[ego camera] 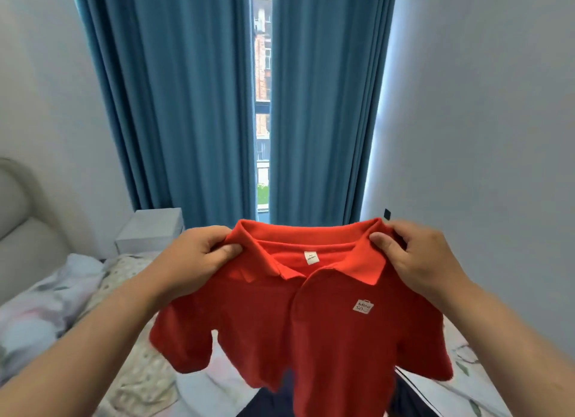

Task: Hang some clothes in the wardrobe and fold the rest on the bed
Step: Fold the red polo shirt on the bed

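Observation:
A red polo shirt [311, 323] hangs in the air in front of me, its front towards me, with a small white logo patch on the chest and a white neck label inside the collar. My left hand [199, 254] pinches the left shoulder beside the collar. My right hand [417, 254] pinches the right shoulder at the collar's other end. Both sleeves and the body hang down over the bed [140, 370]. No wardrobe is in view.
The bed has a floral sheet, a crumpled pale duvet [40, 307] at the left and a padded headboard [21, 217]. A white bedside table [149, 230] stands by the blue curtains [193, 105]. Dark clothing [267, 407] lies under the shirt.

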